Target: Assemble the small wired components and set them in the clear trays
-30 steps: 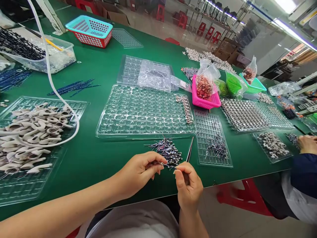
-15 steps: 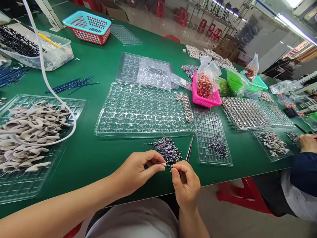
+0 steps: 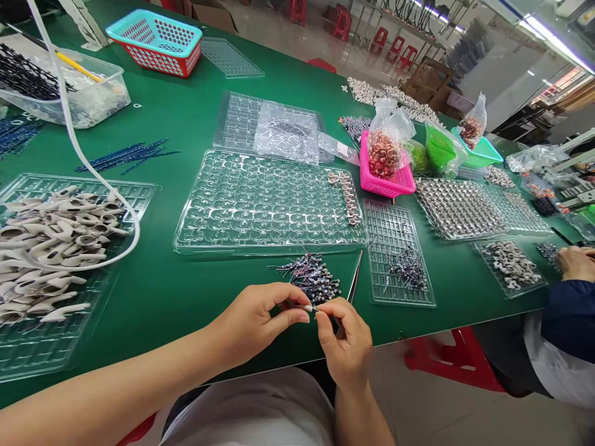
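My left hand [image 3: 264,322] pinches a small white piece [image 3: 307,308] between thumb and forefinger. Close on its right, my right hand [image 3: 346,337] is closed on a thin dark wire [image 3: 317,309] that meets the white piece. Just beyond my fingertips lies a pile of small wired components [image 3: 316,277]. Metal tweezers [image 3: 355,275] rest beside the pile, by my right hand. Behind it, a large clear tray [image 3: 264,204] holds small whitish parts [image 3: 349,198] along its right end.
On the left, a tray [image 3: 144,189] bears beige shells [image 3: 60,235], with a white cable [image 3: 69,124] arching over it. Right of centre stand a narrow tray [image 3: 379,248] and a pink basket [image 3: 388,186]. A co-worker's hand [image 3: 575,264] is at the far right.
My right hand has moved slightly left, and its fingertips are nearer to the white piece in my left hand. The whole view has shifted a little.
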`<action>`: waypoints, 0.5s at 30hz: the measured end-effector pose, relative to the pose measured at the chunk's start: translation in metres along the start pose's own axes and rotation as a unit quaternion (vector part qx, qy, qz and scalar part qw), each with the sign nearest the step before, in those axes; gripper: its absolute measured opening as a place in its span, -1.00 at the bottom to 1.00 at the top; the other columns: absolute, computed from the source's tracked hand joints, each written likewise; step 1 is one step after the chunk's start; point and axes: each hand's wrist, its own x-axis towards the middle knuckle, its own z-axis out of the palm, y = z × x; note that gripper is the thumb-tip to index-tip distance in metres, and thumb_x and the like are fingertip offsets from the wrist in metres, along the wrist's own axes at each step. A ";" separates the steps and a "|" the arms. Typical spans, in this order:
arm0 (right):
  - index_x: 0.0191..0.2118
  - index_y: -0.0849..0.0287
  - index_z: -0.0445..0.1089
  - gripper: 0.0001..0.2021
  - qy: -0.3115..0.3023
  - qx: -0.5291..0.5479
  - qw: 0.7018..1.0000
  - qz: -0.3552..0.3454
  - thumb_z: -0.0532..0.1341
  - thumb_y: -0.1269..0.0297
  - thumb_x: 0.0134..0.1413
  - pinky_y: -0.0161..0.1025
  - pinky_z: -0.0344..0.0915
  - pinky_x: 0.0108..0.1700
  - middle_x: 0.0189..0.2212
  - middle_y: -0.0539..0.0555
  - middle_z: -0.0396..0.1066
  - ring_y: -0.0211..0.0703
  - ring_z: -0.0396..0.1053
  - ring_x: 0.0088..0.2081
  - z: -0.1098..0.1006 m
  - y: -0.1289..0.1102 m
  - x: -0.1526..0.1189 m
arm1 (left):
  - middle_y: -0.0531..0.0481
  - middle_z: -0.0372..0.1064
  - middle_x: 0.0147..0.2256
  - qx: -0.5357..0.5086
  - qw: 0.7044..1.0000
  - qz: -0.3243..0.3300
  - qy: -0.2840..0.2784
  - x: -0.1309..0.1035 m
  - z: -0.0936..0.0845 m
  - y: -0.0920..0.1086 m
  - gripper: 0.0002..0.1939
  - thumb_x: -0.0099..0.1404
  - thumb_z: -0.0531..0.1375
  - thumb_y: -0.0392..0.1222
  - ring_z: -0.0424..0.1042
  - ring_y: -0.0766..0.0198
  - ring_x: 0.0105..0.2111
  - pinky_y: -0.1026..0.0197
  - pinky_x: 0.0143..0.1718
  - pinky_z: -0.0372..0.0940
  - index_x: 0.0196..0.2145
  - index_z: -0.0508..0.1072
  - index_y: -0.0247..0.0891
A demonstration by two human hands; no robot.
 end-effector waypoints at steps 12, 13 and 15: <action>-0.07 0.06 0.46 -0.76 -0.017 0.016 0.999 -0.047 0.23 0.50 0.22 -0.23 0.41 -0.22 -0.27 0.03 0.54 -0.19 0.48 -0.26 -0.002 0.001 0.001 | 0.07 0.56 -0.35 0.019 0.999 0.046 0.001 -0.002 -0.001 -0.002 -0.91 0.30 0.26 -0.22 0.50 0.31 -0.36 0.34 -0.31 0.33 -0.25 0.58 -0.19; -0.07 0.06 0.47 -0.75 -0.016 0.020 0.998 -0.050 0.23 0.51 0.21 -0.23 0.41 -0.22 -0.27 0.03 0.54 -0.19 0.49 -0.27 -0.002 0.001 0.001 | 0.07 0.56 -0.36 0.019 0.999 0.049 0.002 -0.002 -0.001 -0.001 -0.91 0.30 0.26 -0.22 0.50 0.31 -0.37 0.34 -0.31 0.33 -0.25 0.58 -0.19; -0.06 0.04 0.47 -0.74 -0.019 0.035 0.998 -0.053 0.24 0.51 0.21 -0.23 0.43 -0.23 -0.28 0.02 0.55 -0.20 0.49 -0.28 -0.002 0.002 0.002 | 0.07 0.57 -0.36 0.020 0.998 0.059 0.004 -0.002 0.000 -0.001 -0.91 0.29 0.27 -0.23 0.50 0.32 -0.37 0.34 -0.31 0.33 -0.25 0.58 -0.20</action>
